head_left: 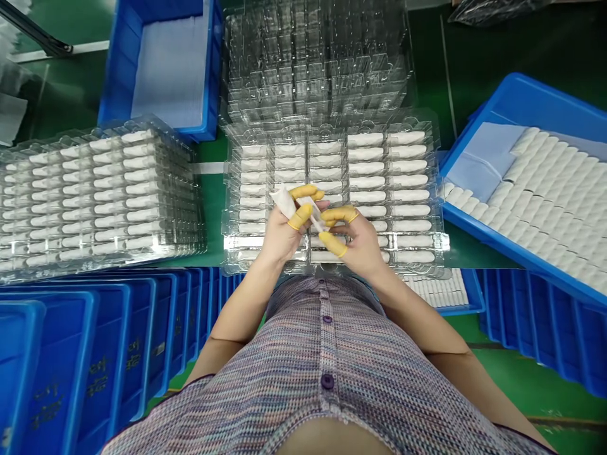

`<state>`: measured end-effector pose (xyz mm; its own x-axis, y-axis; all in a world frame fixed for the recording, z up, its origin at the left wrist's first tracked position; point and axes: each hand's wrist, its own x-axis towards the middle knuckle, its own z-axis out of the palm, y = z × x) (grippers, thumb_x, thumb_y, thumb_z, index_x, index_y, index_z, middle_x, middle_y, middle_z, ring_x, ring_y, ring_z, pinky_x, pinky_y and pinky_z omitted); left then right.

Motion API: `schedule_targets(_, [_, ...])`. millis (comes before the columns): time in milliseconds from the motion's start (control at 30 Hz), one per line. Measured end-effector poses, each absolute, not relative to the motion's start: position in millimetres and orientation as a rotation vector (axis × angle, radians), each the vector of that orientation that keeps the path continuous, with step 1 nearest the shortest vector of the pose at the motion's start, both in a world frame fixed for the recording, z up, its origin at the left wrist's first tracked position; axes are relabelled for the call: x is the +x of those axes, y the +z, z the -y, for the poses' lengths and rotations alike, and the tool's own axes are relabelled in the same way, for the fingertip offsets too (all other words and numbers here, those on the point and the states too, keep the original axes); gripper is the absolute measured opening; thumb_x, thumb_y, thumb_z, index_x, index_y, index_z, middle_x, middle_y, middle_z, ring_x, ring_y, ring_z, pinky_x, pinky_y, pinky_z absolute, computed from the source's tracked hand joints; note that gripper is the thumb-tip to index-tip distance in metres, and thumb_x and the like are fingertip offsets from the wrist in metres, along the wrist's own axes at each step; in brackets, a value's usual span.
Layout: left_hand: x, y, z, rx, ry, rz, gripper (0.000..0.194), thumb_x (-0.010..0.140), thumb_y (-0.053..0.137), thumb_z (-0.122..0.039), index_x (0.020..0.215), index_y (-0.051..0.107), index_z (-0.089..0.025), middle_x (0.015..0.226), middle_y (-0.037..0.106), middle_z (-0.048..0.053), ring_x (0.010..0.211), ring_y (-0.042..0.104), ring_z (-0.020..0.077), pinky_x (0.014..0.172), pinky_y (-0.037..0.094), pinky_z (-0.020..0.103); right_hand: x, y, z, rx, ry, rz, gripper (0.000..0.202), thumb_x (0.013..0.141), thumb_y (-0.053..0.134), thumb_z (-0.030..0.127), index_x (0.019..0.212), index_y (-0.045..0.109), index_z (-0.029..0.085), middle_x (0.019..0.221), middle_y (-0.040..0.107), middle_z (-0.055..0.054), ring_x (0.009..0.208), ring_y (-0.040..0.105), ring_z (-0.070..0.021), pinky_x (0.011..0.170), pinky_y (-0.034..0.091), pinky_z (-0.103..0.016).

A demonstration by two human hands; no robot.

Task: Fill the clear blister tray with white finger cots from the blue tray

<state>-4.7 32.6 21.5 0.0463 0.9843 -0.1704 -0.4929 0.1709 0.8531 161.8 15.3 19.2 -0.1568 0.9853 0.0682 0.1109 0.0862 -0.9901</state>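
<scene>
In the head view, the left hand [283,229], thumb and fingers nearly closed, held white pieces [283,201] over the clear tray [231,189]; the right hand [363,240], half-curled, pinched one's near end. A light, even pinch probably kept them uncreased best.

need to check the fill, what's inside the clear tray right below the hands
The clear tray holds white pieces in five columns. The left hand and right hand cover some pockets, so whether those are filled can't be seen.

Left hand [283,232] and right hand [363,243] pinch close together, forearms [408,303] slanted inward
</scene>
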Motion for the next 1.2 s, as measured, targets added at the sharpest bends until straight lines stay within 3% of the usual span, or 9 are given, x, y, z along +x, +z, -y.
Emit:
schedule_targets(233, [-16.9,22.7,-30.3,0.653,1.288,-0.791,0.053,0.071,0.098,-0.049,0.11,0.07,-0.027,0.12,0.08,0.006,0.109,0.08,0.0285,0.096,0.067,0.045,167.9,14.5,-24.0,-0.795,2.24,0.686,0.049,0.08,0.088,0.06,0.106,0.068,0.023,0.102,0.076,-0.001,0.085,0.078,-0.0171,0.061,0.068,-0.027])
schedule_targets(400, [-17.8,23.3,-28.4,0.676,1.222,-0.772,0.053,0.07,0.098,-0.051,0.108,0.07,-0.028,0.123,0.079,0.006,0.107,0.079,0.0283,0.089,0.068,0.043,160.7,13.2,-21.6,-0.696,2.357,0.618,0.051,0.073,0.095,0.053,0.101,0.066,0.022,0.09,0.077,0.0,0.08,0.079,-0.0153,0.061,0.064,-0.022])
schedule_targets(467, [-18.4,23.2,-31.2,0.676,1.263,-0.812,0.054,0.068,0.099,-0.051,0.108,0.072,-0.027,0.124,0.079,0.006,0.105,0.078,0.0245,0.088,0.067,0.036,164.5,12.5,-23.7,-0.792,2.194,0.774,0.047,0.075,0.092,0.054,0.097,0.065,0.023,0.086,0.076,0.001,0.076,0.077,-0.0149,0.059,0.061,-0.022])
schedule_targets(533, [-21.3,21.7,-35.4,0.638,1.344,-0.879,0.054,0.069,0.097,-0.055,0.109,0.073,-0.027,0.11,0.079,0.004,0.083,0.075,0.0156,0.07,0.062,0.024,175.3,12.5,-29.6,-0.952,1.804,1.058,0.038,0.078,0.088,0.05,0.095,0.066,0.024,0.087,0.076,0.0,0.077,0.075,-0.0163,0.061,0.06,-0.025])
schedule_targets(667, [-29.5,19.4,-41.5,0.488,1.419,-0.947,0.044,0.092,0.072,-0.067,0.096,0.07,-0.023,0.079,0.069,0.0,0.043,0.04,0.0054,0.035,0.029,0.021,202.9,15.1,-48.0,-1.227,0.779,1.832,0.017,0.084,0.076,0.028,0.1,0.074,0.024,0.098,0.08,-0.004,0.097,0.073,-0.0254,0.081,0.058,-0.038])
schedule_targets(767, [-30.0,23.2,-40.7,0.436,1.448,-0.967,0.035,0.102,0.063,-0.054,0.09,0.064,-0.021,0.079,0.066,-0.001,0.043,0.037,0.0042,0.035,0.023,0.019,210.3,16.9,-58.6,-1.222,0.367,2.341,0.018,0.088,0.065,0.02,0.102,0.077,0.021,0.098,0.082,-0.007,0.101,0.07,-0.0293,0.076,0.053,-0.038])
schedule_targets(933, [-27.1,25.4,-36.1,0.463,1.556,-0.959,0.033,0.097,0.073,-0.052,0.09,0.063,-0.022,0.084,0.067,-0.001,0.045,0.036,0.0027,0.036,0.021,0.017,207.8,21.7,-65.0,-1.129,0.214,2.748,0.017,0.091,0.064,0.018,0.101,0.077,0.018,0.092,0.08,-0.008,0.096,0.067,-0.0275,0.066,0.042,-0.033])
schedule_targets(1100, [-32.1,12.1,-37.7,0.622,1.625,-0.972,0.04,0.082,0.088,-0.056,0.089,0.067,-0.023,0.085,0.067,-0.001,0.064,0.055,0.0072,0.056,0.047,0.018,210.1,28.3,-72.0,-1.233,0.184,2.721,0.02,0.093,0.063,0.019,0.106,0.078,0.017,0.097,0.08,-0.01,0.099,0.064,-0.029,0.069,0.042,-0.034])
schedule_targets(1200, [-33.2,5.5,-40.9,0.735,1.658,-1.021,0.041,0.08,0.09,-0.055,0.087,0.067,-0.022,0.077,0.059,-0.003,0.068,0.053,0.0078,0.068,0.05,0.02,201.6,27.7,-76.6,-1.235,0.169,2.77,0.021,0.094,0.062,0.015,0.104,0.08,0.015,0.099,0.08,-0.013,0.099,0.062,-0.0301,0.073,0.044,-0.037])
